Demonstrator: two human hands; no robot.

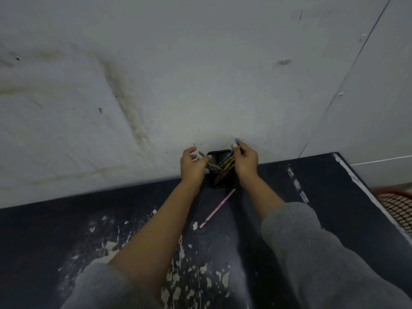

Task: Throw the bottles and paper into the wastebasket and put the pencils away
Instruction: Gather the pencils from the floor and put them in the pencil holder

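Note:
A black pencil holder (219, 181) stands on the dark table against the white wall, with several yellow and blue pencils (223, 165) leaning inside it. My right hand (245, 162) is at the holder's right side and grips a blue pencil (237, 141) whose end sticks up above my fingers. On the holder's left, my left hand (191, 167) has its fingers curled around the pencils that lean that way. A pink pencil (217, 208) lies flat on the table just in front of the holder, between my forearms.
The black table (66, 230) has white paint splashes and ends at a white-edged right side. Beyond that edge, at the far right, stands a red mesh wastebasket (399, 204). The white wall (156, 85) rises directly behind the holder.

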